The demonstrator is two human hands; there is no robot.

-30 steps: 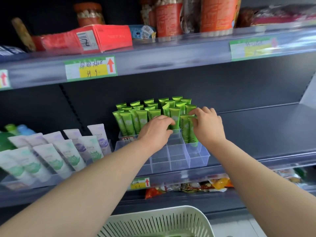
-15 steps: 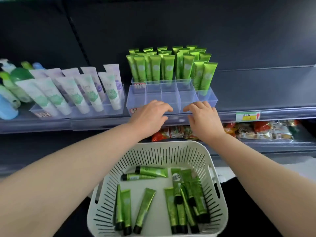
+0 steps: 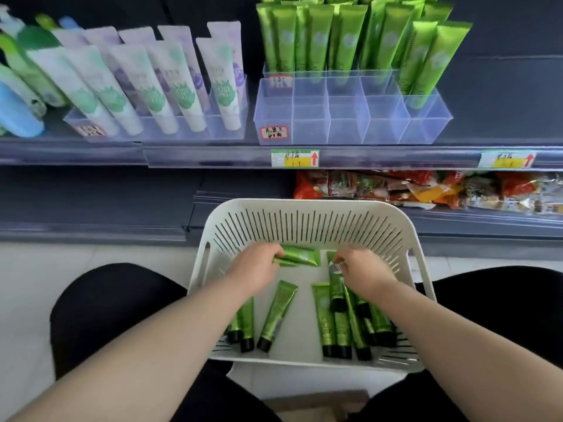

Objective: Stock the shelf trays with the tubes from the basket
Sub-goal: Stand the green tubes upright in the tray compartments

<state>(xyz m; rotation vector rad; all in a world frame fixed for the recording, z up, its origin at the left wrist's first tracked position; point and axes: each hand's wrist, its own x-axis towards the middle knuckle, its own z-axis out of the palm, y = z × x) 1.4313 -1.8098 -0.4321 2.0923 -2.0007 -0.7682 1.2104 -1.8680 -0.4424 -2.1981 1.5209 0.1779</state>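
Observation:
A white slotted basket [image 3: 304,214] sits on the floor between my knees, holding several loose green tubes [image 3: 278,313] with black caps. My left hand [image 3: 254,266] grips a green tube [image 3: 301,257] lying at the basket's far end. My right hand [image 3: 361,269] pinches the top of another green tube [image 3: 335,277] in the right-hand pile. Up on the shelf, a clear divided tray [image 3: 347,117] holds upright green tubes [image 3: 344,38] in its back rows and right column; its front cells stand bare.
A second clear tray [image 3: 152,129] to the left holds white and purple tubes. Blue and green bottles [image 3: 18,111] stand at the far left. Snack packets [image 3: 426,190] fill the lower shelf. Price labels [image 3: 295,158] line the shelf edge.
Both hands came down from the shelf tray into the basket and took hold of tubes. My view tilted downward, bringing the whole basket into sight.

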